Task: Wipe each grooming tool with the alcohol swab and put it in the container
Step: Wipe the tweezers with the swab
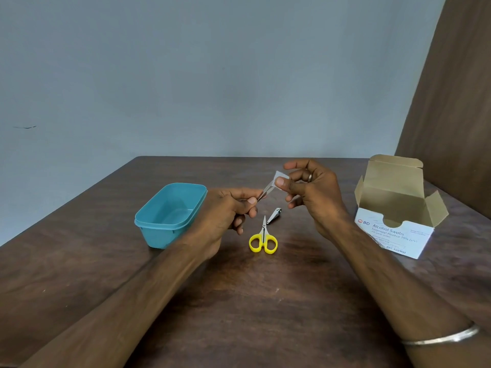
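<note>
head | dark wood surface (239, 301), grey wall behind, brown panel far right | left hand (225, 211) fingers pinch tweezers (265, 192) above surface | right hand (310, 192) fingers pinch alcohol swab (279, 177) on tweezers' tip | teal container (159, 235) left | yellow scissors (263, 241), nail clipper (274, 215) centre | open swab box (396, 229) right

Between the tub (170, 216) at the left and the open swab box (396, 208) at the right, the table (265, 301) is obstructed only by the scissors (263, 240) and the clipper (274, 215) just behind them, while its near part is crossed by both forearms.
</note>
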The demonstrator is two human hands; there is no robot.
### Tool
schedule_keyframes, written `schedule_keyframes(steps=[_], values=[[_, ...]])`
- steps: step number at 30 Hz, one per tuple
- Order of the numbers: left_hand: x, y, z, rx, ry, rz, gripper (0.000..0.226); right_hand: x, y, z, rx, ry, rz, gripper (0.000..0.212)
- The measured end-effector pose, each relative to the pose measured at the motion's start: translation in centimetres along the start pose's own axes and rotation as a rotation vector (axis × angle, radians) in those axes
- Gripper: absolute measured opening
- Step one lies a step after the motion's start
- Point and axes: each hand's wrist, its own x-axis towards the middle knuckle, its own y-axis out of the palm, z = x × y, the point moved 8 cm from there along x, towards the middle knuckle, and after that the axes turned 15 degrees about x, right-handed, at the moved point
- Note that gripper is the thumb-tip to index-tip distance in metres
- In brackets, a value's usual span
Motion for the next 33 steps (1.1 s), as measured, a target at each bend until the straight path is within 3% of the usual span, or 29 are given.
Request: schedule_keyframes(steps=[17, 25, 33], values=[[0.2, -0.1, 0.4, -0.019, -0.003, -0.014, 0.026, -0.3, 1.7, -1.1, -0.044, 0.046, 0.142, 0.049], [0.3, -0.1, 0.2, -0.041, 0.026, 0.0, 0.025, -0.4, 2.0, -1.3, -0.055, 0.067, 0.169, 0.042], [0.0, -0.2, -1.3, -0.071, 0.169, 0.02, 0.02, -0.5, 1.0, -3.0, 0.097, 0.265, 0.091, 0.03]])
